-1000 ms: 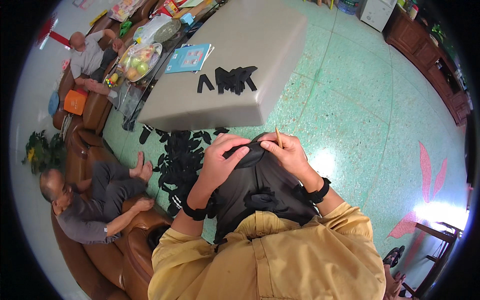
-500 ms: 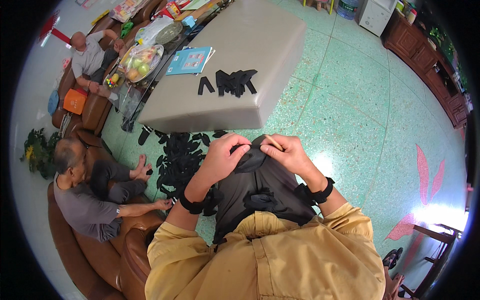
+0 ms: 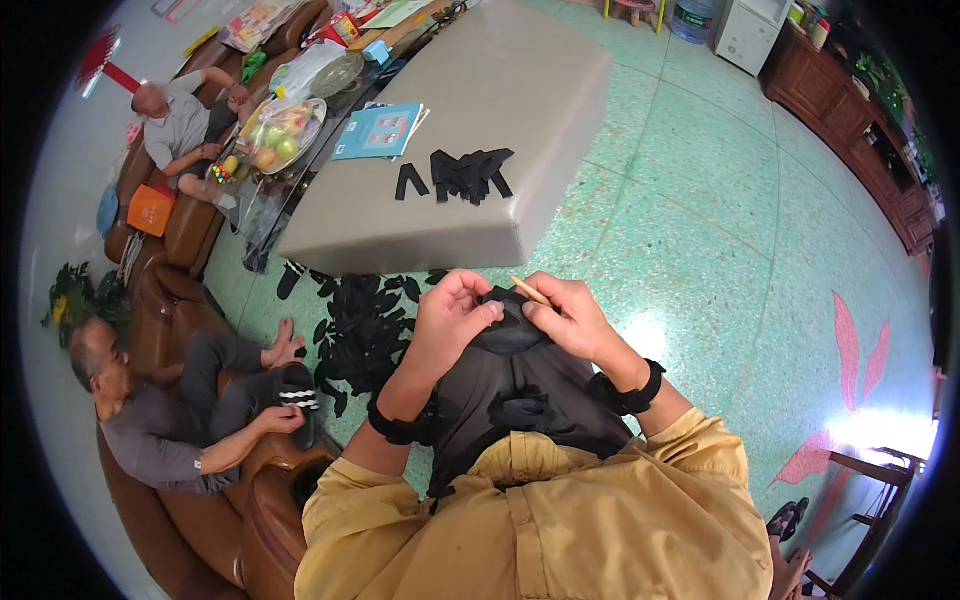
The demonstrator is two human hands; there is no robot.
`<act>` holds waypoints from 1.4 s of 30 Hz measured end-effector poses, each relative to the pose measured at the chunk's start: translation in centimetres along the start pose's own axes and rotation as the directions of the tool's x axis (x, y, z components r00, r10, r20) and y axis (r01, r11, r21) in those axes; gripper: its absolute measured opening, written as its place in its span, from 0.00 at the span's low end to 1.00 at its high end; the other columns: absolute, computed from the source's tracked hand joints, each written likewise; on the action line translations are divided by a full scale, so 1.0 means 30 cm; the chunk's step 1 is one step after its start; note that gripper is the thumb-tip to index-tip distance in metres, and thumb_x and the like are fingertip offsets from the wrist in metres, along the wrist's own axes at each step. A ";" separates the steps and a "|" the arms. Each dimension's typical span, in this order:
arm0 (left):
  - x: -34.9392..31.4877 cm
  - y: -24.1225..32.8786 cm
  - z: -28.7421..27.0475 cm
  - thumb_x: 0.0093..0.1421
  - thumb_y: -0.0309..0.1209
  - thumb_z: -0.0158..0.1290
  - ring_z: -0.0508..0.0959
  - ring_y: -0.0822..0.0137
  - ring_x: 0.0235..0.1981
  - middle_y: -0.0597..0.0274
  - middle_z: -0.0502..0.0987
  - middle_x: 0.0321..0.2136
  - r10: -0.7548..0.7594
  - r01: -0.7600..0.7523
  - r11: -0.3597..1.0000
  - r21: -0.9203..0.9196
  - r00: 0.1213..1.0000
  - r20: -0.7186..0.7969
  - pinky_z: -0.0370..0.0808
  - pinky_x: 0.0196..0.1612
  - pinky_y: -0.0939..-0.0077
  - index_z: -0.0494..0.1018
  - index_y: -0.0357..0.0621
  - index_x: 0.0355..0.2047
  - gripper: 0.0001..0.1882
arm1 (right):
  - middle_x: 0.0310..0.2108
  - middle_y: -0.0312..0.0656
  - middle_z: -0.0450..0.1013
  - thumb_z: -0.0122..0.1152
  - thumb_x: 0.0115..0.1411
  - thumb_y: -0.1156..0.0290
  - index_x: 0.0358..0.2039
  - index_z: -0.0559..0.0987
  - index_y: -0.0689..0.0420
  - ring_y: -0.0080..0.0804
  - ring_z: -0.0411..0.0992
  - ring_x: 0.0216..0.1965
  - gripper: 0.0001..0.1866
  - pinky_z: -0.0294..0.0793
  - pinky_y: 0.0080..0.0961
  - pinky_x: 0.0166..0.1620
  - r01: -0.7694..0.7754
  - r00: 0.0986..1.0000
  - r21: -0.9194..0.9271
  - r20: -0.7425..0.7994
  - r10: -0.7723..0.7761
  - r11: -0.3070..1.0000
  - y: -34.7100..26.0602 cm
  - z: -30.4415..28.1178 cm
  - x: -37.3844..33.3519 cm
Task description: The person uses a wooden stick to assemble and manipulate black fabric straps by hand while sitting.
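Above my lap, a small black cloth piece [image 3: 510,332] is stretched between both hands. My left hand [image 3: 452,322] pinches its left edge between thumb and fingers. On the other side, my right hand [image 3: 572,318] is closed round a slim pale wooden stick [image 3: 531,291], its thumb pressing on the cloth. The stick's tip points up and left; its other end is hidden in the fingers. Another crumpled black cloth piece [image 3: 522,411] lies on my dark trousers near the waist.
Many black cloth pieces [image 3: 362,335] are heaped on the green floor at left. Folded black strips [image 3: 470,176] and blue booklets [image 3: 378,131] lie on a grey padded bench [image 3: 480,75]. A seated person [image 3: 185,410] at left holds a black item with white stripes [image 3: 298,400].
My hands have shifted slightly, and the stick's tip now stands clear above the cloth. The person at left has leaned back and now holds up a striped black item.
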State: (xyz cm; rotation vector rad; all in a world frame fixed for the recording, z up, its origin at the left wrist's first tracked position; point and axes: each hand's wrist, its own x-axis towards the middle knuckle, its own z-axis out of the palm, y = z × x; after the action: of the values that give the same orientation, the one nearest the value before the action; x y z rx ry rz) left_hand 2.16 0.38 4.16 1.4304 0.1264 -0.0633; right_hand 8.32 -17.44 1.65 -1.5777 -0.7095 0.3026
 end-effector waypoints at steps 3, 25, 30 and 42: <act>-0.007 0.008 0.012 0.54 0.17 0.51 0.74 0.75 0.33 0.62 0.72 0.33 0.018 -0.018 1.000 0.017 1.000 0.003 0.72 0.39 0.83 0.67 0.33 0.37 0.10 | 0.15 0.39 0.64 0.56 0.51 0.71 0.31 0.74 0.61 0.23 0.60 0.16 0.08 0.61 0.21 0.22 0.020 0.999 -0.046 -0.035 -0.022 0.999 -0.014 0.008 0.000; 0.034 0.031 -0.006 0.52 0.19 0.54 0.72 0.79 0.31 0.66 0.73 0.30 0.095 -0.111 0.987 0.114 0.986 0.136 0.70 0.33 0.84 0.72 0.36 0.34 0.08 | 0.19 0.47 0.69 0.58 0.54 0.71 0.30 0.76 0.59 0.38 0.68 0.19 0.05 0.67 0.28 0.25 -0.020 0.998 -0.160 -0.058 0.011 0.987 -0.016 0.023 -0.012; 0.027 0.026 -0.037 0.52 0.21 0.54 0.76 0.71 0.30 0.60 0.75 0.29 0.096 -0.225 0.775 0.590 0.966 0.242 0.72 0.30 0.79 0.75 0.34 0.31 0.05 | 0.16 0.25 0.61 0.63 0.52 0.73 0.24 0.75 0.63 0.13 0.56 0.20 0.08 0.55 0.16 0.22 -0.356 0.903 -0.029 0.246 0.352 0.934 -0.002 -0.056 0.010; 0.000 -0.045 -0.067 0.56 0.24 0.53 0.76 0.75 0.26 0.60 0.76 0.27 -0.106 0.077 0.931 0.357 0.992 0.064 0.72 0.28 0.82 0.72 0.32 0.31 0.06 | 0.19 0.28 0.64 0.63 0.52 0.73 0.26 0.75 0.62 0.15 0.58 0.22 0.07 0.59 0.15 0.26 -0.248 0.965 0.088 -0.066 0.254 0.965 0.069 0.001 0.036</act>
State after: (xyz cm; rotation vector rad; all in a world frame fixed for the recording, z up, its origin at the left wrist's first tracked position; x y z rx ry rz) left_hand 1.92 2.18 2.56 1.7804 0.1177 -0.2319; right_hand 9.68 -16.75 -0.11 -1.5964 -0.4324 0.4490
